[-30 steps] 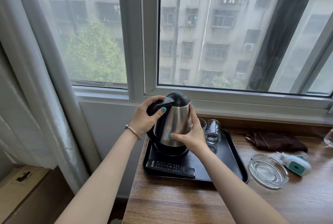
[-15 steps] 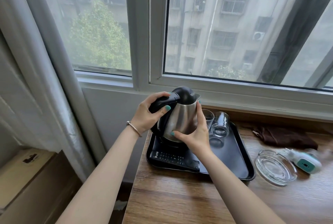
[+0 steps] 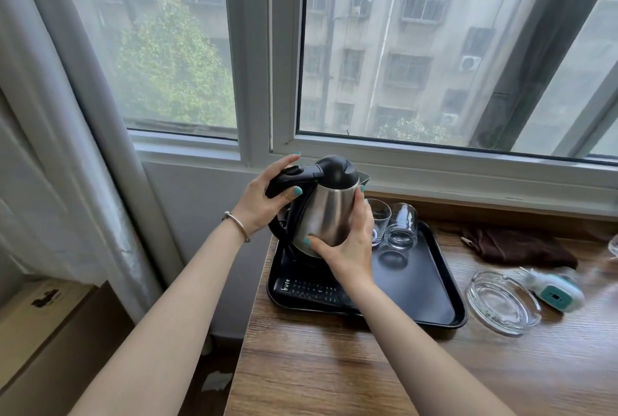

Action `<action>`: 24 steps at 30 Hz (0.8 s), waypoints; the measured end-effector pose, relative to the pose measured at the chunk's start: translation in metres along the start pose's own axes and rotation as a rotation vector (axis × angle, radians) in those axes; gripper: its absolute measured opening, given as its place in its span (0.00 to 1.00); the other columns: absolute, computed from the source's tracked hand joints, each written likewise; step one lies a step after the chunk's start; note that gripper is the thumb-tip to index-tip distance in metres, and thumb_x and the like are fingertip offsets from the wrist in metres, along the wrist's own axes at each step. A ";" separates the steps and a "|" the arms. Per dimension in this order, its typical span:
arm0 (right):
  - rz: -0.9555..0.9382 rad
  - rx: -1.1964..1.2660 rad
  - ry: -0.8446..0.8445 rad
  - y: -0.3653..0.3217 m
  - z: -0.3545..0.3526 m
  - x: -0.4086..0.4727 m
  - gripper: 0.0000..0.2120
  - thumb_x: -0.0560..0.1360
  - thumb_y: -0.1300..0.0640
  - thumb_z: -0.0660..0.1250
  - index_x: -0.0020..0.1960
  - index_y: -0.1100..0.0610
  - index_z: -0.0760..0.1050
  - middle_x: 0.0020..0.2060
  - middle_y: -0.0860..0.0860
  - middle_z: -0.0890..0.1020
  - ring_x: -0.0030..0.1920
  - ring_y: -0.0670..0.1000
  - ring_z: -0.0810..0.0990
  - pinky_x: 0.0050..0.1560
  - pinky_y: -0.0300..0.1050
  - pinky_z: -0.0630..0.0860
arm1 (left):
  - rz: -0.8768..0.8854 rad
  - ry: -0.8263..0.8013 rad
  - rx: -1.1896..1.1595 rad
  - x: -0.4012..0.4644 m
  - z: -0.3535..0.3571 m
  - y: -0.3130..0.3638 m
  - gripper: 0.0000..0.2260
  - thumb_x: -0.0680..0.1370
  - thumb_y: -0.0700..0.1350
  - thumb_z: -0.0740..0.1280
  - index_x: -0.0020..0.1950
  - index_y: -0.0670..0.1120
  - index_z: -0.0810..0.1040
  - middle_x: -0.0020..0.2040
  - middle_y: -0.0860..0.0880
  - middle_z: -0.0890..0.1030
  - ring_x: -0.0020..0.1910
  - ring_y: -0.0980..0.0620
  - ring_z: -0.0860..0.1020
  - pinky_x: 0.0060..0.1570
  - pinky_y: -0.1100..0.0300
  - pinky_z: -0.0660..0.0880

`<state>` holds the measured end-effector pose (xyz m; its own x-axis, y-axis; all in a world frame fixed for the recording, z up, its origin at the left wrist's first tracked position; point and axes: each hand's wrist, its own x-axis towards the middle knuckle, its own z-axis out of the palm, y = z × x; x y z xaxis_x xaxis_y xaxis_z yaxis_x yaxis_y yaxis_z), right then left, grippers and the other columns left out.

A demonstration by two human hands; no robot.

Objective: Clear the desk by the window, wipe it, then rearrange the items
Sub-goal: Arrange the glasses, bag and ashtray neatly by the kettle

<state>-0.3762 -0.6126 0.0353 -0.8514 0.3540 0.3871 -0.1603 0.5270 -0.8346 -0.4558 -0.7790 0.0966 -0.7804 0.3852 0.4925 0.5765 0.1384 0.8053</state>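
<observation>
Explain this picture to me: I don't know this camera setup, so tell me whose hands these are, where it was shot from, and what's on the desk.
One camera, worn on a person's head, looks down at their own bare hands. The left hand grips the black handle of a steel kettle; the right hand steadies its body. The kettle is over a black tray on a wooden desk by the window. The tray also holds two drinking glasses and a remote control. Right of the tray lie a glass ashtray, a white and teal device and a brown cloth.
</observation>
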 end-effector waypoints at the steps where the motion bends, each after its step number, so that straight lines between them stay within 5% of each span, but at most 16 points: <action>1: -0.001 -0.002 -0.008 -0.001 -0.001 0.000 0.58 0.62 0.51 0.81 0.76 0.38 0.43 0.77 0.51 0.51 0.77 0.50 0.51 0.73 0.45 0.54 | -0.007 -0.005 0.004 0.000 -0.001 0.001 0.24 0.73 0.48 0.69 0.68 0.57 0.68 0.58 0.55 0.77 0.59 0.65 0.75 0.61 0.72 0.67; 8: 0.022 -0.071 -0.099 -0.001 -0.017 -0.001 0.61 0.60 0.46 0.81 0.74 0.33 0.37 0.78 0.50 0.47 0.77 0.49 0.43 0.76 0.57 0.51 | -0.025 0.058 0.051 -0.001 0.002 0.006 0.29 0.72 0.44 0.73 0.68 0.62 0.65 0.60 0.51 0.75 0.60 0.61 0.74 0.61 0.72 0.66; 13: 0.049 -0.042 -0.075 0.002 -0.029 -0.001 0.60 0.60 0.49 0.82 0.73 0.33 0.40 0.78 0.52 0.49 0.78 0.50 0.45 0.76 0.54 0.51 | -0.034 0.095 0.071 -0.006 0.005 0.008 0.31 0.71 0.44 0.74 0.68 0.63 0.64 0.61 0.52 0.74 0.60 0.61 0.73 0.60 0.75 0.65; 18: 0.063 -0.054 -0.111 0.013 -0.031 0.003 0.57 0.59 0.50 0.82 0.76 0.36 0.47 0.74 0.45 0.65 0.72 0.49 0.65 0.67 0.45 0.66 | -0.023 0.137 0.088 -0.009 0.006 -0.006 0.18 0.75 0.48 0.70 0.63 0.59 0.70 0.60 0.53 0.76 0.63 0.47 0.72 0.66 0.52 0.68; 24: 0.071 -0.003 -0.055 0.013 -0.024 0.004 0.57 0.59 0.51 0.82 0.76 0.39 0.50 0.72 0.44 0.64 0.68 0.43 0.65 0.65 0.41 0.65 | -0.054 0.167 0.103 0.008 0.009 -0.026 0.15 0.73 0.62 0.65 0.58 0.69 0.70 0.58 0.59 0.77 0.62 0.39 0.71 0.60 0.39 0.71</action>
<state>-0.3698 -0.5859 0.0350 -0.8866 0.3476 0.3052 -0.0977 0.5042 -0.8580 -0.4748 -0.7714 0.0767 -0.8352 0.2192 0.5044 0.5478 0.2510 0.7981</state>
